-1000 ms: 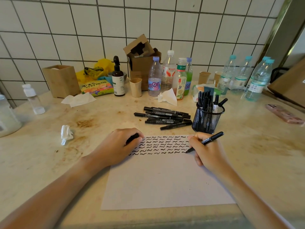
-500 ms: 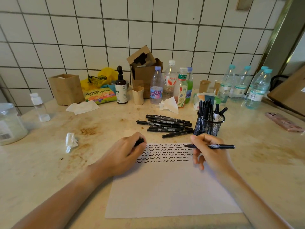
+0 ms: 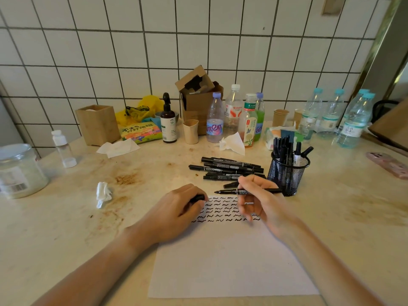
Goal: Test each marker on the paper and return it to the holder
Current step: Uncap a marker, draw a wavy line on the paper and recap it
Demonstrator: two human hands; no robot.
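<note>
The marker (image 3: 245, 191) is pinched level in the right hand (image 3: 260, 199) above the paper (image 3: 231, 261), its bare tip aimed at the cap (image 3: 197, 198) gripped in the left hand (image 3: 176, 214), apparently for recapping before the holder (image 3: 287, 173).

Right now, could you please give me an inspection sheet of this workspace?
Surface: pale stone counter, brown stains left of the paper.
Job's things: paper with rows of black squiggles along its top; uncapped marker lifted off it; loose markers lying behind; mesh holder holding upright markers.
Clutter: crumpled tissue, bottles, cardboard box, paper cups, jar, phone.
Grippers: right hand pinches the marker; left hand holds a black cap.
Cables: nothing seen.
Surroundings: white tiled wall.
</note>
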